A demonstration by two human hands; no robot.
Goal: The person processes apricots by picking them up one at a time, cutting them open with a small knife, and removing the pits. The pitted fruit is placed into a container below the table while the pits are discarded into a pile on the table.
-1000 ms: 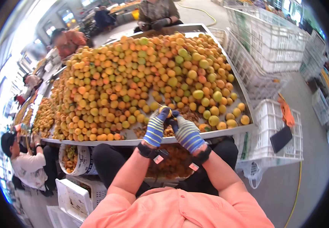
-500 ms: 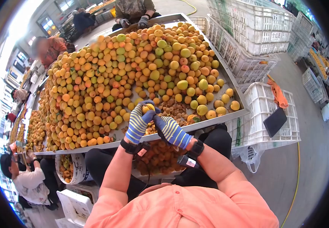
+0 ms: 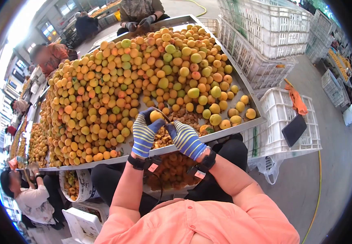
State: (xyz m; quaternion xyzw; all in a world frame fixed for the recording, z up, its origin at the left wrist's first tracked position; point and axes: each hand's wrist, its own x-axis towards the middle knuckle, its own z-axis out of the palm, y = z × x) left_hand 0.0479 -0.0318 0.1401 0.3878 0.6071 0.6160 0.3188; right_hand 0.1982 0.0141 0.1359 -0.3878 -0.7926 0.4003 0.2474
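Note:
A yellow-orange apricot [image 3: 156, 116] sits in the fingers of my left hand [image 3: 144, 135], which wears a blue and yellow striped glove. In a matching glove, my right hand [image 3: 185, 138] is closed on a thin, dark, curved tool [image 3: 163, 114]; its blade or tip reaches over to the apricot, and I cannot tell its exact kind. Both hands are close together above the near edge of the metal table [image 3: 224, 132]. Beneath and beyond them lie brown apricot pits [image 3: 187, 118] and cut orange pieces [image 3: 162, 140].
A large heap of apricots [image 3: 98, 97] covers the table. Below the edge is a container of apricot halves [image 3: 172, 168], with a white bucket [image 3: 87, 183] to the left. White crates [image 3: 265, 32] are stacked at right, near a dark tablet [image 3: 294, 130]. Other people work around the table.
The apricot now shows whole and round in my left fingers, where a smaller yellow part showed before. My right hand has moved slightly right, and the thin tool shows beside the fruit.

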